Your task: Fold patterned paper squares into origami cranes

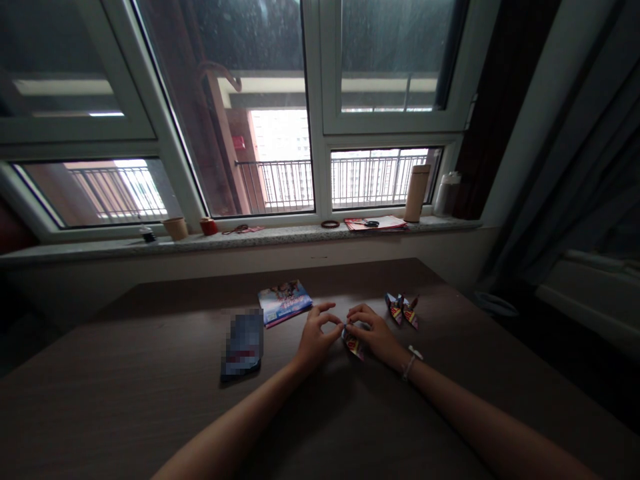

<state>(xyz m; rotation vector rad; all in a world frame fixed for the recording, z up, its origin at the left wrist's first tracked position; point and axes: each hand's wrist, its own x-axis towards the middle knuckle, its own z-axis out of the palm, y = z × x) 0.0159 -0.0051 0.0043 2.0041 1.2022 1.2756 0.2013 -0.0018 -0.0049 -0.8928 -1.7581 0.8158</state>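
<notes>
Both bare forearms (235, 427) are stretched over the dark wood surface (150, 373). A folded printed paper piece (353, 345) is pinched by the right grip (375, 333), closed on it; the left grip (316, 340) is curled beside its edge, its hold unclear. Two paper origami figures (401, 311) are laid just beyond.
</notes>
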